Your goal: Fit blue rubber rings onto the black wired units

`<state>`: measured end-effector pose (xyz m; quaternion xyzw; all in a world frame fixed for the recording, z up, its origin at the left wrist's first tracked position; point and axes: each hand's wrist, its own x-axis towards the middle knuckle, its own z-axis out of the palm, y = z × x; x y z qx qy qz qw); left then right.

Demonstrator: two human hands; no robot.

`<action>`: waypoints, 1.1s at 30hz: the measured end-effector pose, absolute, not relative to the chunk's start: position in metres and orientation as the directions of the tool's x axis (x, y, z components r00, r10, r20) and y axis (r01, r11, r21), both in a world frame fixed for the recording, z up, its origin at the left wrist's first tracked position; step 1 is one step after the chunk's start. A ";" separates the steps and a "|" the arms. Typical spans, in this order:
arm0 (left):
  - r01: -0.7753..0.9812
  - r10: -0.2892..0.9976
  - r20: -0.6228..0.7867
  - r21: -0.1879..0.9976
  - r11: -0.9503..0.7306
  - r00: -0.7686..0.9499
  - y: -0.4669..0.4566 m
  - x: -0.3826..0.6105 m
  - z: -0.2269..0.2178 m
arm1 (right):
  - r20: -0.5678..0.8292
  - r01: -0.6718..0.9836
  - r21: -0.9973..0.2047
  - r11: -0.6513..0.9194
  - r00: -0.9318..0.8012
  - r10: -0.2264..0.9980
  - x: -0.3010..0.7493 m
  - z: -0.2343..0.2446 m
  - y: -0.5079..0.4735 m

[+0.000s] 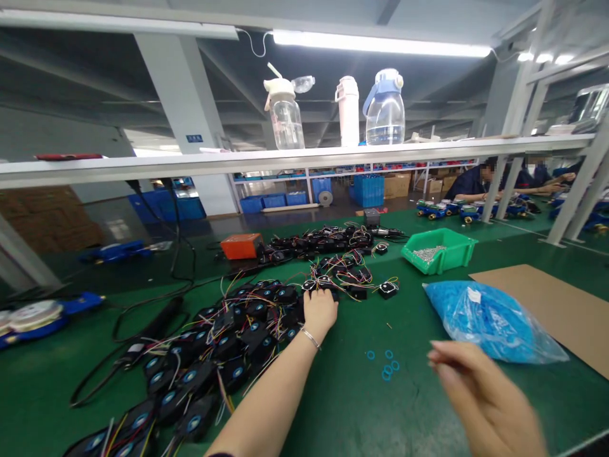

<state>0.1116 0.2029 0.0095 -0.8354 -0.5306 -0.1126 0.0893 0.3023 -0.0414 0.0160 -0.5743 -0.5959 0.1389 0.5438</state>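
Note:
My left hand (321, 311) reaches forward, its fingers curled down over a small black part with wires (309, 285) at the right edge of a heap of black wired parts (252, 336). The fingers hide most of that part. Several heap pieces carry round blue-and-white marks. My right hand (490, 400) is raised at the lower right, thumb and forefinger together and somewhat blurred; whatever may be between them cannot be made out. To its left lie several thin blue rings (387, 369) on the green tabletop (352, 406). Just behind it rests a clear bag of blue pieces (495, 320).
A green bin (440, 252) holds small metal pieces, near a cardboard sheet (547, 311). Further back are an orange box (242, 246) and more wired parts (323, 240). Black cables (176, 254) hang at left. Bottles (385, 114) stand on an overhead shelf (304, 155). People (476, 181) sit far right.

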 end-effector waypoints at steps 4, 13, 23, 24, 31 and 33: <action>0.866 0.858 0.251 0.121 -0.486 0.447 0.199 0.126 0.010 | 0.318 0.664 -0.739 0.112 0.198 0.927 0.296 -0.032 0.003; 0.685 0.812 0.278 0.438 -0.583 0.513 0.160 0.100 -0.007 | 0.189 0.722 -0.692 0.004 0.175 0.966 0.290 -0.075 0.061; 0.268 0.926 0.275 0.901 -0.342 0.258 0.161 0.077 0.003 | 0.166 0.449 -0.891 0.063 0.194 0.967 0.289 -0.052 0.101; 0.231 0.932 0.271 0.917 -0.326 0.239 0.161 0.077 0.007 | 0.171 0.393 -0.916 0.084 0.192 0.966 0.283 -0.049 0.108; 0.202 0.896 0.257 0.917 -0.345 0.363 0.110 0.055 0.012 | 0.187 0.060 -0.982 0.181 0.117 0.975 0.238 -0.037 0.110; 0.285 0.894 0.213 0.897 -0.339 0.394 0.090 0.049 -0.004 | 0.168 0.018 -0.986 0.167 0.049 0.985 0.231 -0.036 0.096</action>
